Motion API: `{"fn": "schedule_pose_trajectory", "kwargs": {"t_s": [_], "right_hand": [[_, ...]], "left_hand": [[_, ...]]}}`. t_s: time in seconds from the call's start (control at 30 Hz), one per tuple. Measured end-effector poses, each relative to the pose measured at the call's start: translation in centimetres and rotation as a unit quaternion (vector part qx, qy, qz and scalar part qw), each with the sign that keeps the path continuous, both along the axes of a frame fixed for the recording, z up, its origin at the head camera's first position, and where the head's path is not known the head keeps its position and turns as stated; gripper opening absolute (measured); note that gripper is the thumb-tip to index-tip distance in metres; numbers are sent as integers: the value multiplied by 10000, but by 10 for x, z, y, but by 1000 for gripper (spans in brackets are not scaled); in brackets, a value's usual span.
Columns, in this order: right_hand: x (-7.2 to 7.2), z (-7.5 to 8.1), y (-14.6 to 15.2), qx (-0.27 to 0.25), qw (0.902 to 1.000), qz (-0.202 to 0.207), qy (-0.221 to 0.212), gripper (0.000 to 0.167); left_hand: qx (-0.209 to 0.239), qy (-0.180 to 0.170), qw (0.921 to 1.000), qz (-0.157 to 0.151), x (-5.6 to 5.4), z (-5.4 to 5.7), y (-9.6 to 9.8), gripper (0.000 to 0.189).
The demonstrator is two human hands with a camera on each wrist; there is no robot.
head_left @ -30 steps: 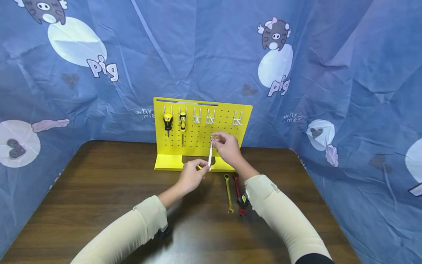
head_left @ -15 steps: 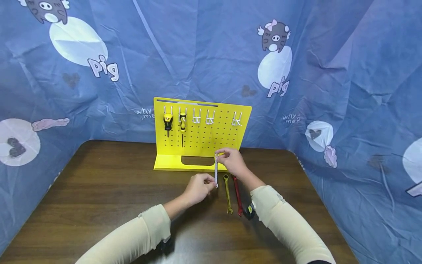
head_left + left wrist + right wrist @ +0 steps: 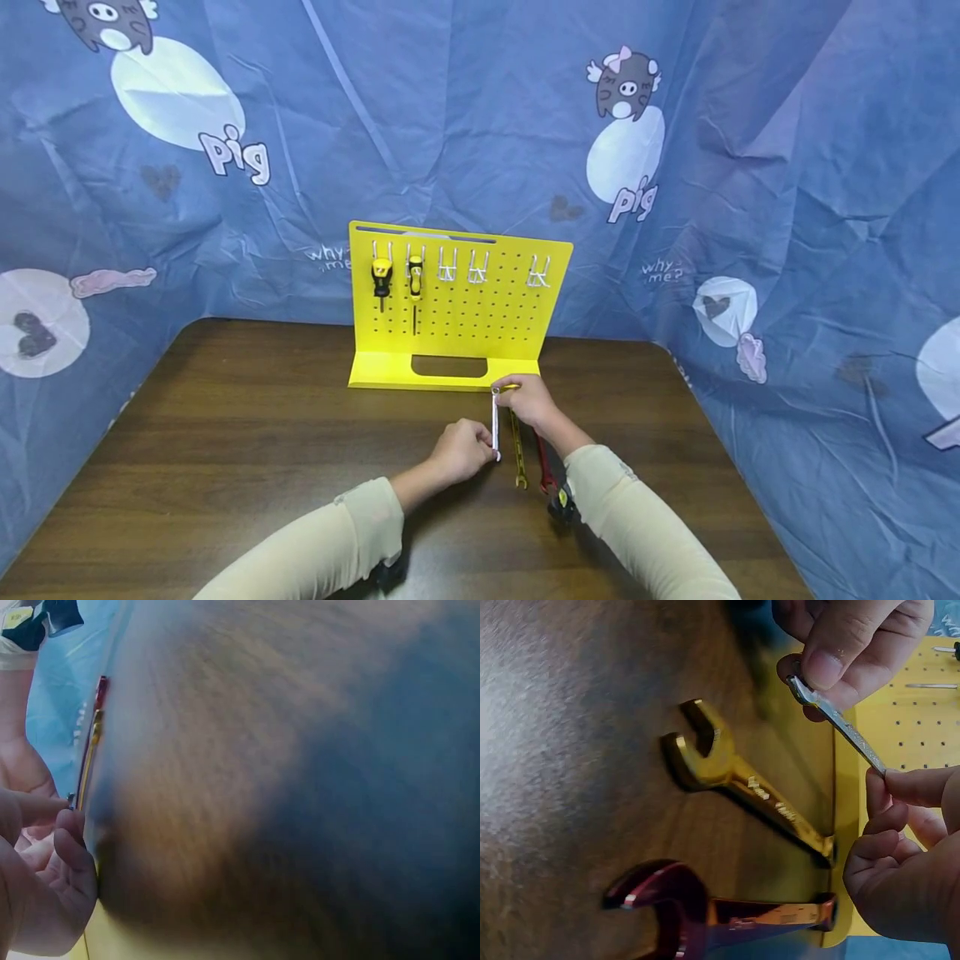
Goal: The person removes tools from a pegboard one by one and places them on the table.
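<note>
A silver combination wrench (image 3: 495, 427) is held between both hands just in front of the yellow pegboard. My left hand (image 3: 462, 448) pinches its near, open end between thumb and fingers; the right wrist view shows this grip close up. At the far, ring end, my right hand (image 3: 528, 402) pinches the wrench with thumb and forefinger. Just right of it a gold wrench (image 3: 521, 458) lies on the table, its open jaw toward me. Beside that lies a red wrench (image 3: 750, 915), partly hidden by the right forearm in the head view.
The yellow pegboard (image 3: 450, 321) stands at the table's back. Two yellow-and-black screwdrivers, a stubby one (image 3: 382, 275) and a longer one (image 3: 415, 279), hang on its left hooks. Bare white hooks (image 3: 477, 268) sit further right. A blue printed cloth (image 3: 480, 117) surrounds the brown table (image 3: 262, 433).
Both hands have brought the silver wrench down and toward me, from in front of the pegboard's face to low over the table beside the gold wrench. Both grips stay on it.
</note>
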State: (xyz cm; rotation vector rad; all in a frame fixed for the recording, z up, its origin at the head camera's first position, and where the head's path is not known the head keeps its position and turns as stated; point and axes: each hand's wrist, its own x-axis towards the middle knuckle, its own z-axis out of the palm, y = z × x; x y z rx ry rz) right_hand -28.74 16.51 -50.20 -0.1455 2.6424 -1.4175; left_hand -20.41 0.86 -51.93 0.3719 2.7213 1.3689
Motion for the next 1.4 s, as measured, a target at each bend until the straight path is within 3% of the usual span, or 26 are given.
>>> {"fn": "schedule_pose_trajectory", "kwargs": {"t_s": [0.17,0.37,0.57,0.77,1.1,1.4], "right_hand": [[1,-6,2,103,9998,-103,-98,19],[0,-10,5,274,9996,-78,42,20],[-3,-9,4,703,9970,95,294,23],[-3,-5,5,1152,9924,381,227,30],[0,-7,4,2064,9727,931,503,33],[1,-5,-6,2641,9592,850,548,31]], "left_hand": [[-555,153,9982,163,2,0,3,12],[-1243,-31,9914,417,1,2,7,17],[-1315,-110,9905,387,-3,3,8,21],[-1344,-122,9902,350,-3,2,7,22],[-1300,-222,9908,321,2,2,8,26],[-1237,-218,9914,360,1,1,6,26]]}}
